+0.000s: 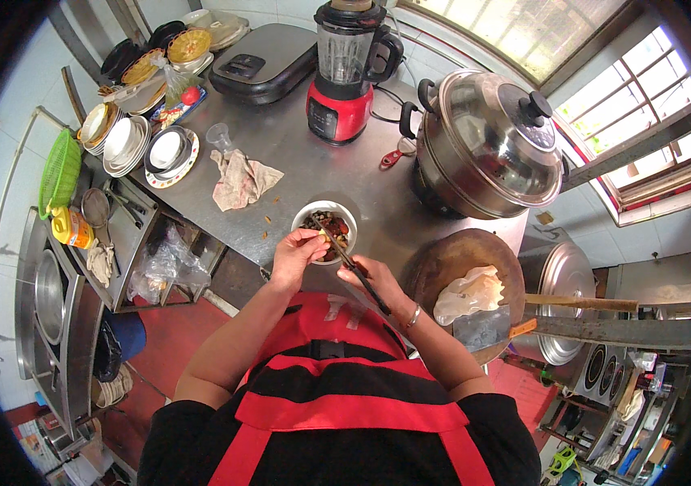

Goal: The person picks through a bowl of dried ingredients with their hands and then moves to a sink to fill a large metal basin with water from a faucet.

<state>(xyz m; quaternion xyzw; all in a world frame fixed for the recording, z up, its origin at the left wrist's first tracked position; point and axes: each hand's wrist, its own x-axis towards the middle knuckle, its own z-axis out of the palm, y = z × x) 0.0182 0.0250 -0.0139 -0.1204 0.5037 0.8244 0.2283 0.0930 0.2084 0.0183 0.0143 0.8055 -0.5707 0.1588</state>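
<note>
A white bowl (353,226) with dark and reddish pieces of food stands on the steel table in front of me. My left hand (298,255) pinches a small yellowish piece over the bowl's near left side. In my right hand (378,280) is a long, thin dark tool (365,281), perhaps chopsticks or slim scissors; its tip lies over the bowl beside the fingers of my left hand. A crumpled cloth (243,179) lies to the bowl's left. On the round wooden chopping block (473,248) at the right lie a plastic bag (470,294) and a cleaver (485,328).
A red blender (339,112) stands behind the bowl, with a lidded steel steamer pot (473,152) at its right. An electric griddle (266,61), stacked bowls (127,143) and a green basket (60,170) are at the left. A wooden handle (582,302) juts out past the block.
</note>
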